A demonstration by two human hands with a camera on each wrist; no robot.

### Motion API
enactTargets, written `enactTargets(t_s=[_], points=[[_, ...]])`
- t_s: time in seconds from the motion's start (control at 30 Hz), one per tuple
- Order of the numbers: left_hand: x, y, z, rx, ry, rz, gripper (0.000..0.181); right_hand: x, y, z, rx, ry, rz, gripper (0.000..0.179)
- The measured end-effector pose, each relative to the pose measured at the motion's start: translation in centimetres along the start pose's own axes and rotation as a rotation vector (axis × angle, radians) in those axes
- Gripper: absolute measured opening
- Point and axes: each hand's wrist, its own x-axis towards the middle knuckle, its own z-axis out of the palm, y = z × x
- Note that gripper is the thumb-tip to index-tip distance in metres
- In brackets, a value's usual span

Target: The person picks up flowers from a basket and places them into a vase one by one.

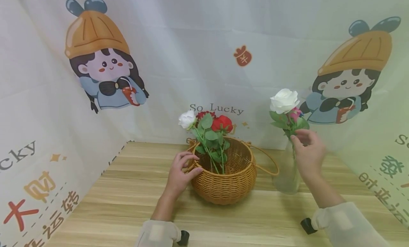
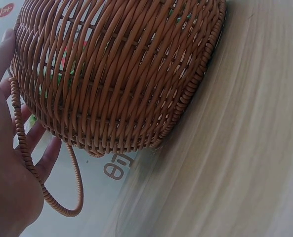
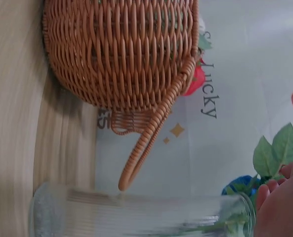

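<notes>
A woven wicker basket [image 1: 223,188] stands on the table with a white rose [image 1: 187,119] and red flowers [image 1: 222,123] leaning out of it. My left hand [image 1: 180,172] holds the basket's left rim, thumb toward the front and fingers farther back. In the left wrist view the basket's looped handle [image 2: 50,200] hangs down across that palm. To the right, my right hand [image 1: 309,152] pinches the stem of a larger white rose [image 1: 284,101] just below its leaves. This stem reaches down into a clear glass vase [image 1: 285,181]. A pink flower [image 1: 295,114] shows behind the rose.
The basket's right handle [image 1: 270,161] sticks out toward the vase. In the right wrist view a blue flower [image 3: 242,183] shows at the vase's mouth. A printed cloth [image 1: 198,62] encloses the wooden table [image 1: 127,200] at the back and sides.
</notes>
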Motion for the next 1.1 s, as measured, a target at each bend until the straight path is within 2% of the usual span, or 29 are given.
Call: enactTargets(t_s=[0.33, 0.47, 0.8, 1.1], points=[[0.1, 0.0, -0.2, 0.004, -0.001, 0.004, 0.029, -1.5, 0.1, 1.9, 0.062, -0.061, -0.002, 0.016], [0.1, -0.1, -0.2, 0.008, -0.004, 0.005, 0.030, -2.2, -0.1, 2.9, 0.026, -0.078, -0.010, 0.017], [0.1, 0.0, -0.1, 0.007, -0.003, 0.016, 0.027, -3.9, -0.8, 5.4, -0.009, -0.211, -0.004, 0.026], [0.0, -0.1, 0.1, 0.010, 0.005, 0.032, 0.027, -5.0, -2.2, 7.4, 0.050, -0.307, -0.007, 0.034]])
